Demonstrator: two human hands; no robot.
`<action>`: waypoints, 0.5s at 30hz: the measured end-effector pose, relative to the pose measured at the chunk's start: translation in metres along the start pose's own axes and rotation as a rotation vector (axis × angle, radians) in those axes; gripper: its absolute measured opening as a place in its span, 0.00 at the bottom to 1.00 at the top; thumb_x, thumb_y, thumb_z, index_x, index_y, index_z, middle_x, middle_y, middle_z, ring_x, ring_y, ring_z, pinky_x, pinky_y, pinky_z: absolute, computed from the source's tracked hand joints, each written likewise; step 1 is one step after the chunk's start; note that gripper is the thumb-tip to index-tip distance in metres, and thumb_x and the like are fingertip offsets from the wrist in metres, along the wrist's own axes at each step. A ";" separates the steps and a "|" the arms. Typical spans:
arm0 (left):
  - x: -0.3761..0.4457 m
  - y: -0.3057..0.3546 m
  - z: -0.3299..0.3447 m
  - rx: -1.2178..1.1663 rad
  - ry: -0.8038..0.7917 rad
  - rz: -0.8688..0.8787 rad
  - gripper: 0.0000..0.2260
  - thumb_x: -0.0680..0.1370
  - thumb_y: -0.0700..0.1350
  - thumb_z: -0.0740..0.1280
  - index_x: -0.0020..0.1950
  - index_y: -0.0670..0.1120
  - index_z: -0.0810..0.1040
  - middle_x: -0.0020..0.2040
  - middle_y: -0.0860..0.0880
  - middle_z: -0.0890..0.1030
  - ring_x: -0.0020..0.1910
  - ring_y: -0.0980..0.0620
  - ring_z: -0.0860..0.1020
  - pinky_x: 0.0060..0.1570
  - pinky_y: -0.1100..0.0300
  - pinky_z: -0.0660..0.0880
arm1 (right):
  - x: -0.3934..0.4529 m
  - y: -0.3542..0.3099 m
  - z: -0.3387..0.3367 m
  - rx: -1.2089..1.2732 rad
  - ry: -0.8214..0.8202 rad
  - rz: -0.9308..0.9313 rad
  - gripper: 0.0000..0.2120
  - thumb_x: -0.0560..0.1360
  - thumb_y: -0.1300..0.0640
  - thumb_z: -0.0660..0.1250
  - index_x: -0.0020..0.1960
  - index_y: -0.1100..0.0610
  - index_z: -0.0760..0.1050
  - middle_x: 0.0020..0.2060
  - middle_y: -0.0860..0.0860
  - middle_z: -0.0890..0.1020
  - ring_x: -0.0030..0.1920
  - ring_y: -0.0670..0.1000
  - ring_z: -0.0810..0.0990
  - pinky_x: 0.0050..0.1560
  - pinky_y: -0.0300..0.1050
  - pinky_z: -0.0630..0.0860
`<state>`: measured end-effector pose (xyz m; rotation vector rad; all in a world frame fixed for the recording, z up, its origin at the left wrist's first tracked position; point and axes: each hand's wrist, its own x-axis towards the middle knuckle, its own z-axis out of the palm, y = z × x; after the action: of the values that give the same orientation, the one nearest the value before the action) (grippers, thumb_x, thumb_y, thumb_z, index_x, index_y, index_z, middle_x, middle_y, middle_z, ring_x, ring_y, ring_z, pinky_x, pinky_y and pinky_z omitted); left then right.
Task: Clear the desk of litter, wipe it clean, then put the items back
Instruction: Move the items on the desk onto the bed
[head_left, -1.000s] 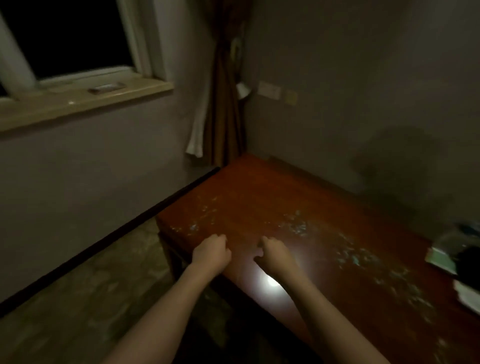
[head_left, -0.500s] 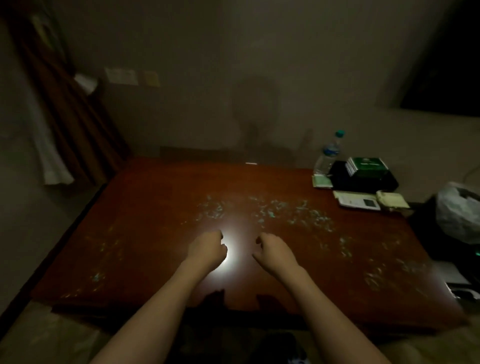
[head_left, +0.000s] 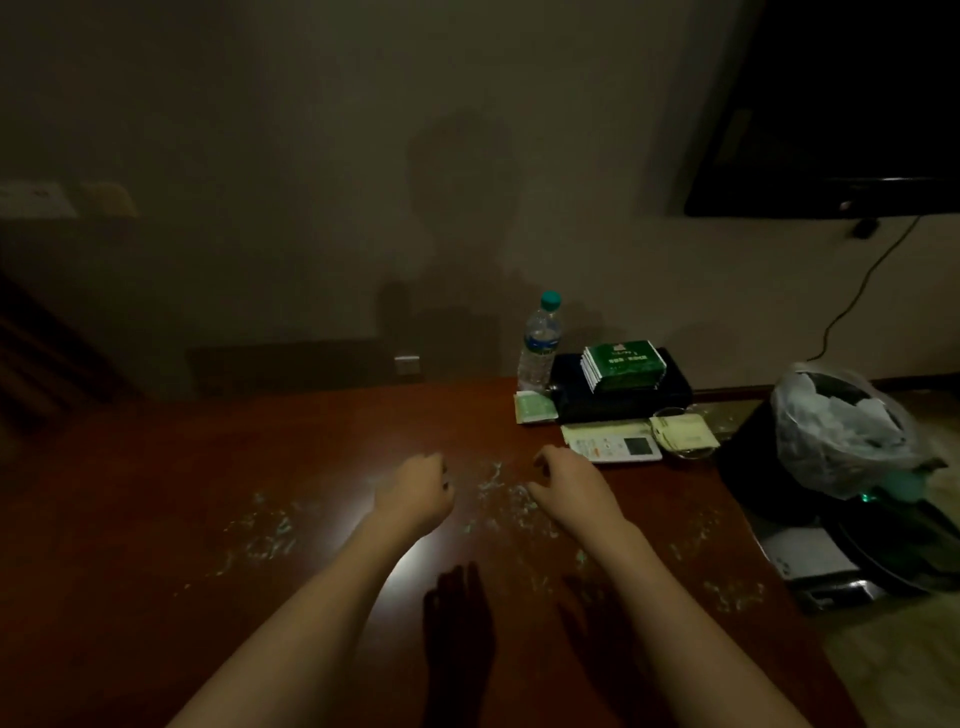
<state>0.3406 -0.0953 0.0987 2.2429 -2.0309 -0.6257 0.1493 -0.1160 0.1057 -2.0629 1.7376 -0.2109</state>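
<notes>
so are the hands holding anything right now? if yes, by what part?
Nothing is held. The left hand and right hand hover over the desk with fingers loosely curled, above the paper scraps.

Prob. hotel rm: desk (head_left: 208, 467), wall TV (head_left: 841, 104).

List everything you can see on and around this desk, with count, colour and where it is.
desk: one, reddish-brown, fills the foreground
litter scraps: many, pale green-white, scattered across the desk
water bottle: one, clear with teal cap, far right
green packets: one stack, on a black box
remote control: one, white, right side
bin bag: one, clear plastic, right of the desk
television: one, black, on the wall
left hand: empty, fingers loosely curled over the scraps
right hand: empty, likewise
</notes>
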 end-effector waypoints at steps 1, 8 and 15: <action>0.011 0.008 0.002 -0.018 0.000 -0.013 0.15 0.81 0.47 0.57 0.64 0.44 0.71 0.59 0.45 0.76 0.53 0.46 0.76 0.49 0.54 0.75 | 0.012 0.006 -0.003 -0.004 -0.015 -0.017 0.16 0.76 0.54 0.66 0.62 0.58 0.72 0.57 0.54 0.77 0.58 0.53 0.75 0.56 0.48 0.75; 0.055 0.033 0.028 -0.098 -0.082 -0.107 0.15 0.79 0.46 0.60 0.64 0.43 0.73 0.58 0.44 0.77 0.55 0.45 0.76 0.55 0.54 0.75 | 0.082 0.023 -0.013 0.029 -0.076 -0.060 0.18 0.76 0.55 0.66 0.65 0.59 0.72 0.59 0.55 0.77 0.59 0.54 0.75 0.55 0.47 0.73; 0.132 0.050 0.033 -0.131 -0.087 -0.192 0.21 0.79 0.51 0.62 0.69 0.44 0.67 0.63 0.43 0.73 0.57 0.44 0.76 0.52 0.53 0.73 | 0.128 0.049 -0.028 0.130 -0.024 0.056 0.18 0.76 0.53 0.67 0.62 0.60 0.73 0.57 0.56 0.77 0.57 0.55 0.76 0.54 0.50 0.75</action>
<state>0.2893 -0.2220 0.0489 2.3885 -1.7649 -0.8592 0.1201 -0.2516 0.0899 -1.9152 1.7178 -0.2737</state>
